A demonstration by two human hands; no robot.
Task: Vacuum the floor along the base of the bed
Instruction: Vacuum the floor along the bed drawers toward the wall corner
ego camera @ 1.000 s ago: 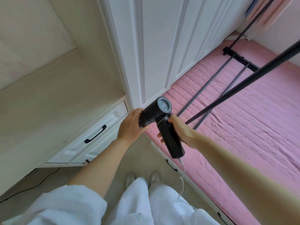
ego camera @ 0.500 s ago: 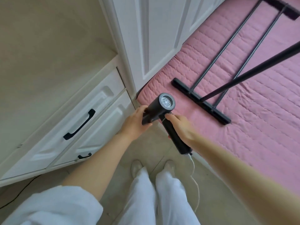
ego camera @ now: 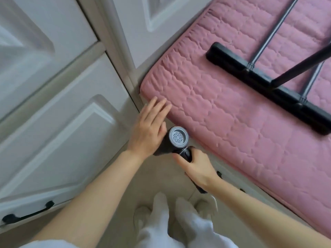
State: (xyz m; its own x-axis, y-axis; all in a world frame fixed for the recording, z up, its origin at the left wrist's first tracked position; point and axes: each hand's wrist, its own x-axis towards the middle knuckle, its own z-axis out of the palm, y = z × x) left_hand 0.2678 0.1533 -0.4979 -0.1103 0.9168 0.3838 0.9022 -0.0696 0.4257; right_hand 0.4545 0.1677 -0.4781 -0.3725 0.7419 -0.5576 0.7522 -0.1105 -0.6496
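Observation:
A black handheld vacuum [ego camera: 176, 140] with a round grey rear cap points down toward the beige floor [ego camera: 157, 176] beside the bed's corner. My right hand [ego camera: 196, 166] grips its black handle. My left hand [ego camera: 149, 127] lies over the vacuum's body with straight, spread fingers that reach the edge of the pink quilted mattress [ego camera: 232, 113]. The vacuum's nozzle end is hidden under my left hand. A thin white cord [ego camera: 192, 194] hangs from the handle's end.
White drawers with black handles [ego camera: 26, 214] stand at the left and a white wardrobe door [ego camera: 136, 24] rises beyond. A black metal rack [ego camera: 268, 76] lies on the mattress. My feet in light slippers [ego camera: 143, 214] stand on the narrow floor strip.
The view has tilted downward and closer to the bed's corner. The vacuum has dropped lower and turned nose down. My left hand has let go of the barrel and spread its fingers flat.

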